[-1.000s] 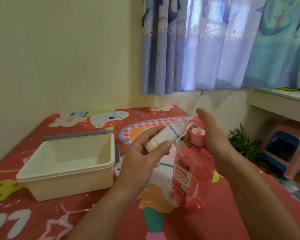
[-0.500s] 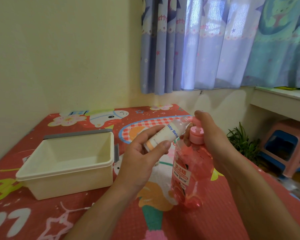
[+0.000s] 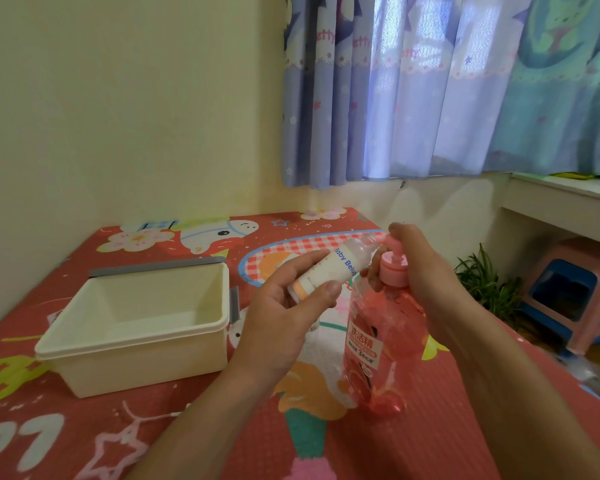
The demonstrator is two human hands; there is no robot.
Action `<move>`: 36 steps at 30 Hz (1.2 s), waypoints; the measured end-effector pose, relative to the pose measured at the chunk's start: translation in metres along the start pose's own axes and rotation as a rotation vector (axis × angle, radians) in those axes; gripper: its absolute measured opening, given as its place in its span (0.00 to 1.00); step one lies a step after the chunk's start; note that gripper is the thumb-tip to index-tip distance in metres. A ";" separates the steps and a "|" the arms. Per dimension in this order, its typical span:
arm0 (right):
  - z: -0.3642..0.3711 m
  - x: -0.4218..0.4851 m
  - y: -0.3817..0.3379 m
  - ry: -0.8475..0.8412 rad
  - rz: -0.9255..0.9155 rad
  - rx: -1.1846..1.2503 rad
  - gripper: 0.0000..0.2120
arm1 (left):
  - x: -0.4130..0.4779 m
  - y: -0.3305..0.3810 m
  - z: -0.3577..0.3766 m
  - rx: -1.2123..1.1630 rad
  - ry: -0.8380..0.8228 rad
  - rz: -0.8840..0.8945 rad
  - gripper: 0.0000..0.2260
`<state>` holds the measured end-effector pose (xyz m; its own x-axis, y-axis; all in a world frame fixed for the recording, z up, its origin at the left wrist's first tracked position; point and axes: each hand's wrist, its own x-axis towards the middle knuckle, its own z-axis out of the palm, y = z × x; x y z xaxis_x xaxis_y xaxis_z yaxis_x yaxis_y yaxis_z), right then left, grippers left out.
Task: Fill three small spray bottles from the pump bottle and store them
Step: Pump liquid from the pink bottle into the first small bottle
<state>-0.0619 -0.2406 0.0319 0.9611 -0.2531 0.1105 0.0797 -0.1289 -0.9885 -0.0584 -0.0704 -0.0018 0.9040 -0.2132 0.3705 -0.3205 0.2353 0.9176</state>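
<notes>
A pink pump bottle [image 3: 381, 344] of liquid stands on the red patterned mat. My right hand [image 3: 420, 268] curls over its pink pump head and holds it from the right. My left hand [image 3: 284, 306] grips a small white spray bottle [image 3: 333, 268] with blue lettering, tilted so its clear open neck meets the pump's nozzle. The bottle's neck end is partly hidden behind my right fingers. A cream plastic bin [image 3: 139, 341] sits to the left, nothing visible inside it.
The mat [image 3: 84, 438] covers a raised surface that ends at the wall behind and drops off on the right. A potted plant [image 3: 482, 282], a pink and blue stool [image 3: 575, 292] and a white shelf [image 3: 561, 206] are to the right. Curtains hang behind.
My right hand has pushed the pump head down a little. The small bottle stays at the nozzle in my left hand.
</notes>
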 end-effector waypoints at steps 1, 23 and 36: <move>0.000 0.000 0.000 0.003 -0.004 0.004 0.29 | 0.000 0.000 0.000 0.001 -0.001 -0.001 0.15; -0.001 -0.003 -0.001 -0.012 -0.001 0.010 0.28 | -0.001 -0.002 0.001 0.025 -0.004 -0.007 0.15; -0.001 -0.002 -0.001 -0.008 0.014 0.002 0.32 | -0.002 0.000 0.002 0.026 0.000 -0.009 0.14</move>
<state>-0.0636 -0.2408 0.0324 0.9641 -0.2475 0.0962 0.0670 -0.1237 -0.9901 -0.0606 -0.0718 -0.0023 0.9069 -0.2153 0.3622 -0.3196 0.2088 0.9243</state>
